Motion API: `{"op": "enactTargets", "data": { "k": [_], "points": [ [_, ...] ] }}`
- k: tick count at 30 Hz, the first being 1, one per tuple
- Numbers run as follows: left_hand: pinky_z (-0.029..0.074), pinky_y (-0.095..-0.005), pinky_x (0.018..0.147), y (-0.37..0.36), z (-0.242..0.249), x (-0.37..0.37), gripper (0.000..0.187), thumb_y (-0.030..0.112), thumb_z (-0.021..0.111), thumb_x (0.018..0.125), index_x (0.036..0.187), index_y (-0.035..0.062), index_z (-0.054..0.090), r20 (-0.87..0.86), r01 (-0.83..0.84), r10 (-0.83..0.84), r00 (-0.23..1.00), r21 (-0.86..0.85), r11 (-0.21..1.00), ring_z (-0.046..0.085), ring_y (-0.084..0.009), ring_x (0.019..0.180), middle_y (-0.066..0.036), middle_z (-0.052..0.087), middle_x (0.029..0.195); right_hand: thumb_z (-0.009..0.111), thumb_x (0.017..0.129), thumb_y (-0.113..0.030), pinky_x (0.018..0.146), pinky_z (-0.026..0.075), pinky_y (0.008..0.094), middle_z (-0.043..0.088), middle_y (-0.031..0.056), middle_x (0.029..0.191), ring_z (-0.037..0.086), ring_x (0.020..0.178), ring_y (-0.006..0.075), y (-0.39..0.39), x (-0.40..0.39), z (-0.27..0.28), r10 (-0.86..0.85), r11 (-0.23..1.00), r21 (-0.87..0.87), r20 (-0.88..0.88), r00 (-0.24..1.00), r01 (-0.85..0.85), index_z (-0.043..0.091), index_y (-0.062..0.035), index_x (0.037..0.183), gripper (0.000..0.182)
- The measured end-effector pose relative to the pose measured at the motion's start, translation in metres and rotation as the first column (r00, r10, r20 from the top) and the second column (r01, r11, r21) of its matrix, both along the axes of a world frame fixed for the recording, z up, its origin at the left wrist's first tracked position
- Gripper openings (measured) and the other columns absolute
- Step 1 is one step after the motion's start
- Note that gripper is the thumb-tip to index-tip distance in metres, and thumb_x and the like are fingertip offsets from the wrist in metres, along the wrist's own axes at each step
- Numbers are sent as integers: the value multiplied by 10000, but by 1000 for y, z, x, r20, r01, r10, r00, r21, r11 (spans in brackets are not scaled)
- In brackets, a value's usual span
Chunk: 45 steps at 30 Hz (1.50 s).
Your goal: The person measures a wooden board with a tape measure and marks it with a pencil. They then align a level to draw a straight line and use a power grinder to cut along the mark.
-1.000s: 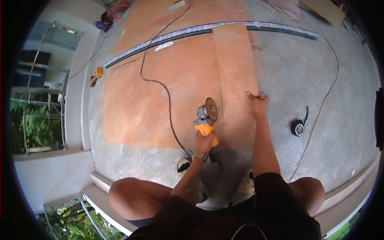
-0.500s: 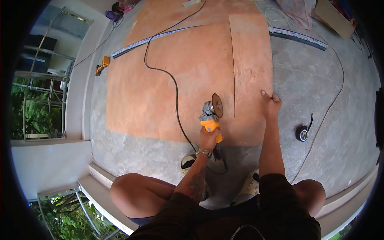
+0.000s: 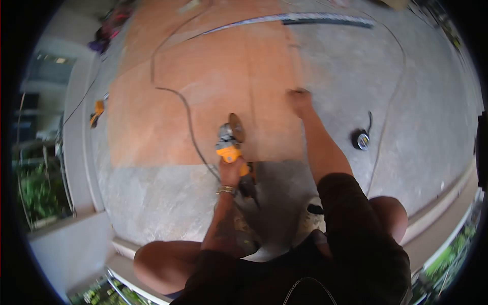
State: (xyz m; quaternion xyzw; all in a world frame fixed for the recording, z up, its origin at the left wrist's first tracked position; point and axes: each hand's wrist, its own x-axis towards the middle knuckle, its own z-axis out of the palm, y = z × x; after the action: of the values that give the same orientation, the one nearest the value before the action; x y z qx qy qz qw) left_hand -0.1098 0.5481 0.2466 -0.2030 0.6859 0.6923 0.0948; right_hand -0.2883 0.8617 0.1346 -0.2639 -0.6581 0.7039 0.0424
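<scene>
My left hand [image 3: 231, 170] is wrapped round the yellow body of an angle grinder [image 3: 229, 152]. Its brown disc [image 3: 236, 127] stands upright above the reddish plywood sheet [image 3: 178, 122], and whether it spins cannot be told. A power cord [image 3: 189, 117] lies over the sheet to the left. My right hand [image 3: 301, 101] is closed at the right edge of a plywood strip [image 3: 274, 112], which a straight line divides from the larger sheet. Blur hides how the fingers sit on that edge.
A tape measure [image 3: 362, 140] lies on the grey concrete floor [image 3: 335, 71] at right. A long straight bar [image 3: 325, 20] spans the far side. A yellow cordless tool [image 3: 97, 113] is near the left wall. My shoe [image 3: 312, 218] is close by.
The view has shifted, so most things sit further left and higher. The far bar now shows where the plywood strip covered it. Both hands keep their closed shape.
</scene>
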Motion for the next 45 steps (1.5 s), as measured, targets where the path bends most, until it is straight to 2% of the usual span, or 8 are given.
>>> {"op": "enactTargets", "data": {
  "k": [3,7,9,13,15,25,27,45],
  "points": [
    [576,-340,570,-13,0,-21,216,80,690,842,1021,30,580,47,48,-44,998,-74,996,665,-195,645,-64,646,816,755,842,-232,581,470,368,648,44,732,577,653,168,-2,19,60,39,999,-35,303,952,-30,727,34,909,276],
    [544,-317,649,-6,4,-51,252,88,707,810,1027,14,604,0,98,-100,995,-188,977,665,-173,731,-53,669,865,774,829,-280,670,499,408,694,130,767,644,709,248,-8,48,33,24,999,-46,230,973,-14,729,27,921,324],
    [534,-312,667,-1,-2,-58,255,95,711,810,1030,12,613,0,130,-132,991,-197,972,663,-167,747,-50,675,878,775,830,-315,754,514,427,713,214,832,683,800,345,-14,57,31,-9,981,191,225,974,-35,729,36,941,371],
    [530,-308,654,2,-10,-67,251,122,709,821,1044,40,627,-25,190,-198,980,-189,963,651,-156,727,-24,658,873,768,861,-336,617,449,438,644,132,686,579,647,242,-25,49,47,-135,937,344,197,971,61,656,31,767,394],
    [529,-306,655,7,-10,-69,249,123,709,820,1041,41,629,0,204,-207,978,-169,964,652,-155,730,-24,659,871,755,848,-360,841,527,448,713,270,964,680,974,421,-20,41,53,-104,938,347,235,967,17,730,43,976,424],
    [567,-358,526,26,-27,-82,276,125,710,806,1041,21,610,53,197,-192,980,-119,973,660,-218,593,-76,652,784,829,739,-468,906,529,410,701,273,1108,679,1062,377,-16,33,50,22,981,176,324,946,-83,695,84,1106,677],
    [568,-354,532,25,-33,-82,281,126,712,805,1045,23,610,41,184,-181,983,-113,976,664,-217,601,-78,653,787,852,755,-323,795,550,378,725,208,1026,704,899,295,-16,34,27,-29,969,243,256,966,-36,689,83,1109,562],
    [530,-319,720,41,5,-83,311,138,712,806,1081,5,650,104,200,-178,979,-272,941,671,-177,809,-48,686,938,862,699,-401,861,538,410,726,241,1013,702,971,359,-22,45,87,-13,964,253,342,940,-79,730,37,1044,573]
  ]
}}
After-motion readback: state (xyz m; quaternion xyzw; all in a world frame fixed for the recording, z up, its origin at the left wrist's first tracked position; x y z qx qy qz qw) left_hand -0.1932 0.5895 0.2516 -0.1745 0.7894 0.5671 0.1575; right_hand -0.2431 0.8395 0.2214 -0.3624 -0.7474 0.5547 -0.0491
